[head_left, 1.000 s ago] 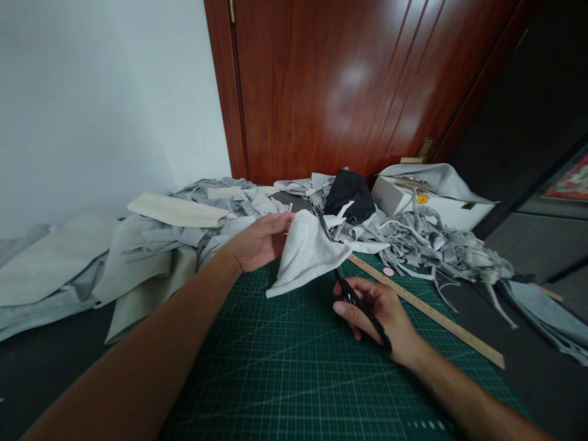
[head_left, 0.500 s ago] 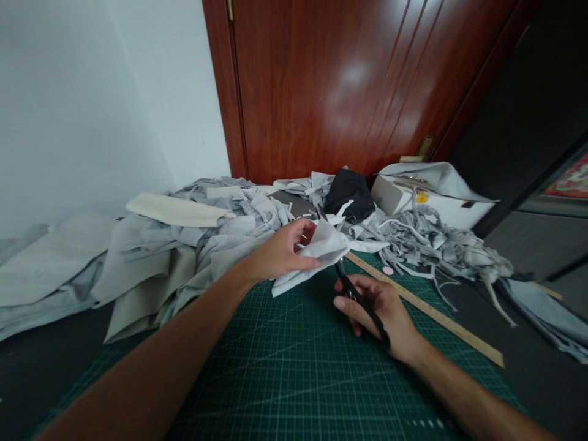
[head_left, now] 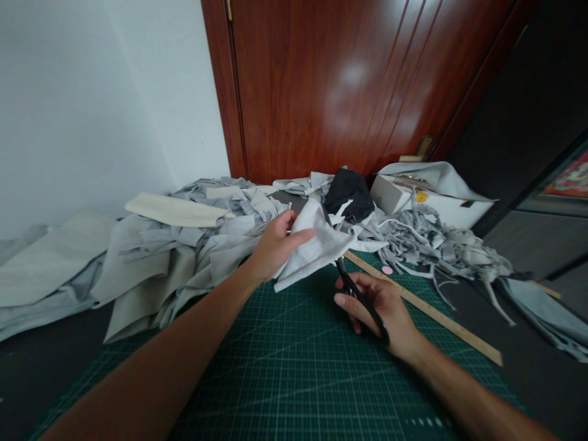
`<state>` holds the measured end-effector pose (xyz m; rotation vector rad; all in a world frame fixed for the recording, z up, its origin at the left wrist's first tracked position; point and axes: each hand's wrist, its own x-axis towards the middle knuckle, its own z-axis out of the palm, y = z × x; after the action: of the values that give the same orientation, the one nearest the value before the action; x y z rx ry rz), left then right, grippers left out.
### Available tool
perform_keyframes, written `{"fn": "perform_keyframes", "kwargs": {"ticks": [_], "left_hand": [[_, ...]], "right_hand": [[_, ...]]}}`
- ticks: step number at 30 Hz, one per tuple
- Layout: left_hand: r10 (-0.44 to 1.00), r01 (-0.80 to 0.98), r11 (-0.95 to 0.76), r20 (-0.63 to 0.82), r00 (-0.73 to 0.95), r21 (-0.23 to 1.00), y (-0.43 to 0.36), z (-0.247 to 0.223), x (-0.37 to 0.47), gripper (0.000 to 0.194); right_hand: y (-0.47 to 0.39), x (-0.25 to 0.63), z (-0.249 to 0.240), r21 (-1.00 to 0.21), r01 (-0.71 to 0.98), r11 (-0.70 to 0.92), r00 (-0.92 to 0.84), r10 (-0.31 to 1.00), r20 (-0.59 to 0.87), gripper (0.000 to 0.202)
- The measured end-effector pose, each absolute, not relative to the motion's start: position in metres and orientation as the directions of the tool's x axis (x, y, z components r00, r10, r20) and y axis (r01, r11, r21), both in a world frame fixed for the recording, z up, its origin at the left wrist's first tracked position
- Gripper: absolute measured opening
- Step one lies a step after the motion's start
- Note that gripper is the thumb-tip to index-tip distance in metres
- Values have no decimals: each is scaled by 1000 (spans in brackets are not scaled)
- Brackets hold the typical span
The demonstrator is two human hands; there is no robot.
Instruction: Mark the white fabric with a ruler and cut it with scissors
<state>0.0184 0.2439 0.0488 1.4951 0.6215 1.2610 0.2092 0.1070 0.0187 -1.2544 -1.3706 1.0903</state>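
A light grey piece of fabric [head_left: 316,242] is pinched between the thumb and fingers of my left hand [head_left: 278,244], raised over the cutting mat. Black-handled scissors [head_left: 362,300] sit in my right hand [head_left: 379,309], fingers through and around the handles. Their blades point up and away, against the fabric's right edge; the fabric covers part of them. Beneath both hands lies a green gridded cutting mat [head_left: 285,367].
A wooden ruler [head_left: 441,315] lies slanted along the mat's right side, beside a small pink disc [head_left: 387,269]. Fabric pieces [head_left: 220,245] are heaped left. Behind are a black cloth bundle [head_left: 350,193], a white box [head_left: 441,208] and tangled grey strips [head_left: 432,239]; a wooden door [head_left: 321,92] stands beyond.
My left hand has shifted slightly left and up, its thumb now lying over the fabric. The fabric is spread flatter, facing me. My right hand with the scissors has barely moved.
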Motion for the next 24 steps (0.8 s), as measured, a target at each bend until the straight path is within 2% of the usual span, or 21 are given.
{"fn": "perform_keyframes", "kwargs": {"ticks": [3,9,14,17,24], "left_hand": [[855,-193,-379,422,302,905,239,55,16,49],[872,-344,-208,333,359,916,236,64,13,33],[897,-414,-219,349,271,884,240,63,16,30],[912,-427,-221,341,229,877,238,64,19,29],[925,-408,-57,201,321,911,223,80,16,30]], "right_hand": [[107,209,18,-985,156,79,-32,997,75,60],[108,212,14,-983,149,107,-54,993,100,54],[109,214,12,-980,152,126,-67,991,117,49],[109,214,12,-982,144,121,-69,991,112,48],[107,215,16,-980,164,109,-91,991,95,48]]}}
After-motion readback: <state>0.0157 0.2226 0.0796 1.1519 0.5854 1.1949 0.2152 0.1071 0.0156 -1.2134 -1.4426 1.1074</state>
